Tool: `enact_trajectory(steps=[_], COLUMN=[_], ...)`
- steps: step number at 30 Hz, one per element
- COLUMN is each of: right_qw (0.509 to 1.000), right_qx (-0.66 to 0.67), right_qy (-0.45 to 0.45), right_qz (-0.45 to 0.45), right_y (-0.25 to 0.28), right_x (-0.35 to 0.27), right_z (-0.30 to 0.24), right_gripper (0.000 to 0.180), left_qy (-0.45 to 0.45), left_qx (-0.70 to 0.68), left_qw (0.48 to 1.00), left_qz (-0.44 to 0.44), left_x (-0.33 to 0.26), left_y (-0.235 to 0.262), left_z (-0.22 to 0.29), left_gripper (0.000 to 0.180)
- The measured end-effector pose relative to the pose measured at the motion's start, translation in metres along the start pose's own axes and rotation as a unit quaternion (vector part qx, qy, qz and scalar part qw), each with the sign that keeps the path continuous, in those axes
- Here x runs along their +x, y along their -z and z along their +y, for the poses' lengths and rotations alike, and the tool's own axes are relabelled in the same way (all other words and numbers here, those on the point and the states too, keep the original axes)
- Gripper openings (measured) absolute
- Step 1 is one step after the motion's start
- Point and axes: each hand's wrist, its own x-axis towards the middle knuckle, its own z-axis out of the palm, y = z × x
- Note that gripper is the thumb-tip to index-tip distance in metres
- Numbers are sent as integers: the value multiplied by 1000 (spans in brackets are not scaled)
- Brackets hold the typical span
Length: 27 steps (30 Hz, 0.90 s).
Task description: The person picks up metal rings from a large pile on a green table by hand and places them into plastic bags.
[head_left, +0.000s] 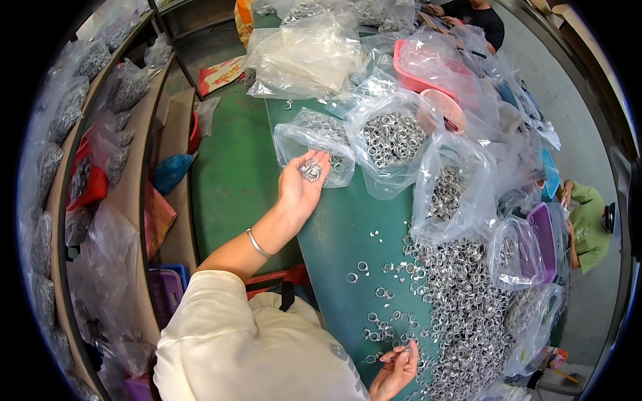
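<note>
My left hand [306, 179] is palm up, cupping several silvery metal rings [311, 170]. It reaches over the near edge of a clear plastic bag [286, 142] with more rings inside. Lower down, my right hand [396, 371] has its thumb and fingers pinched together on what looks like a single metal ring [406, 349]. That hand is at the left edge of a big heap of loose rings [468, 321] on the green table [334, 234]. Small groups of rings [382, 331] and a few tiny pale bits lie beside it.
Open bags of rings [393, 139] line the table's far side, near a pink basket [441, 107], a red tray [409, 75] and a purple bin [545, 240]. Shelves [127, 200] with bagged parts stand left. A person in green [588, 224] and another in black [478, 20] sit beyond.
</note>
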Motion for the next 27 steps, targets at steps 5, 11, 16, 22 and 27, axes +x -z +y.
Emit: enact_trajectory(steps=[5, 11, 16, 22, 27], right_qw=[1000, 998, 999, 993, 989], right_qx=[-4, -25, 10, 45, 94], right_qy=[-14, 46, 32, 59, 56], right_qz=[-5, 25, -38, -91, -98], right_y=[-2, -5, -31, -24, -27], right_x=[-4, -6, 2, 5, -1], right_z=[4, 6, -8, -2, -2], right_gripper=[37, 37, 38, 36, 36], left_qy=[-37, -49, 11, -56, -190], left_qx=[-4, 22, 94, 188, 357], left_qw=[999, 999, 995, 978, 878], left_qz=[37, -9, -23, -64, -256], left_x=[17, 39, 38, 20, -58], left_y=[2, -13, -5, -1, 11], left_z=[7, -10, 12, 5, -41], left_gripper=[36, 35, 61, 57, 36])
